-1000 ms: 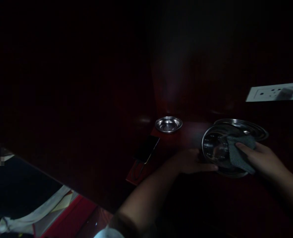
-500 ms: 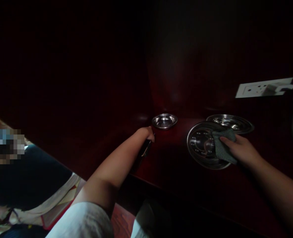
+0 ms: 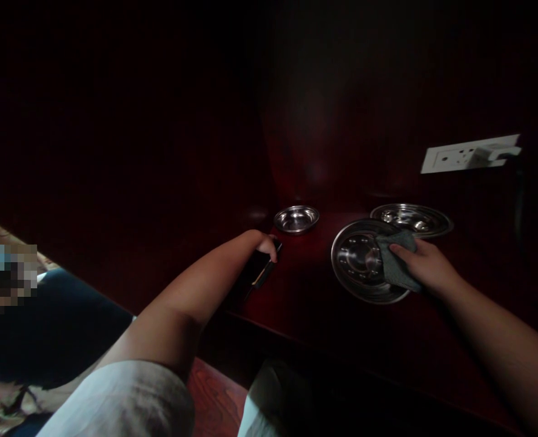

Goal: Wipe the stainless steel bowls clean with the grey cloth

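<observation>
Over on the right, my right hand [image 3: 430,264] is closed on a grey-green cloth [image 3: 399,261]. That cloth lies over the right rim of a shiny metal bowl [image 3: 357,258], which is tilted with its inside toward me. Left of it, my left hand [image 3: 267,246] has its fingers curled at a dark, flat object with a shiny edge [image 3: 263,274]; my hand and forearm hide part of it. A smaller metal bowl [image 3: 296,220] sits just behind my left hand. Behind the tilted bowl lies a wide, shallow metal dish [image 3: 416,218], partly covered by it.
A white socket strip [image 3: 453,156] with a plug in it is on the dark back panel. The dark reddish surface [image 3: 305,291] ends at a front edge near my legs. At the far left, beyond the side panel, part of another person [image 3: 54,328] shows.
The view has shifted slightly, moving things left in the picture. More of the dark flat object shows beside my left hand. My right hand keeps the cloth at the bowl.
</observation>
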Action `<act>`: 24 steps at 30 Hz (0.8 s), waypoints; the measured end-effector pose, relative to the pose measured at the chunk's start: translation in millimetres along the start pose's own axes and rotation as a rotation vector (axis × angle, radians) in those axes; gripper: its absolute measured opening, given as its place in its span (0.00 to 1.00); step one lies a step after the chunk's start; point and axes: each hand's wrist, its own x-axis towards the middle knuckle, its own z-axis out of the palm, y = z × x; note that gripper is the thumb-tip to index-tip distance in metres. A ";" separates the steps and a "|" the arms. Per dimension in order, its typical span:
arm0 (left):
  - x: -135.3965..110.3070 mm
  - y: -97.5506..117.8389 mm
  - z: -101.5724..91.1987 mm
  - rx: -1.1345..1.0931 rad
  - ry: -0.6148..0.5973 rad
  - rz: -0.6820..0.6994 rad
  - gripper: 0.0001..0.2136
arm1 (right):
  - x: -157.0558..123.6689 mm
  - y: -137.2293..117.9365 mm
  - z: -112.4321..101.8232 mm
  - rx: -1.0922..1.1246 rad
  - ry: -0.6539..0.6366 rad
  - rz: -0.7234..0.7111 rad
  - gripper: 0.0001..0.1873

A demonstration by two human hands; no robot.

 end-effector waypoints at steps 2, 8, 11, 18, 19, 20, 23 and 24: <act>-1.7 3.8 2.8 0.111 0.033 -0.087 0.31 | -2.1 -3.4 0.0 -0.027 0.001 0.000 0.12; -6.9 12.8 6.9 0.302 0.094 -0.216 0.47 | -6.1 -8.6 1.0 0.007 -0.005 0.019 0.11; -18.3 10.7 3.2 0.316 0.124 -0.224 0.53 | -3.2 -4.1 0.5 0.001 -0.007 0.007 0.12; -47.9 -15.0 9.8 -0.282 0.012 -0.336 0.25 | -2.1 -2.9 0.3 -0.022 -0.021 0.042 0.14; -50.7 -20.4 12.2 -0.389 0.004 -0.338 0.23 | -2.6 -3.9 0.4 -0.031 -0.014 0.045 0.14; -53.4 -25.7 14.5 -0.473 0.051 -0.324 0.19 | -2.8 -4.6 0.5 -0.040 -0.006 0.047 0.14; -62.3 -39.6 19.5 -0.579 0.205 -0.257 0.09 | -1.8 -4.5 0.5 -0.063 -0.002 0.060 0.13; -66.0 -43.0 20.7 -0.593 0.215 -0.246 0.09 | -1.1 -3.7 0.5 -0.061 -0.004 0.061 0.13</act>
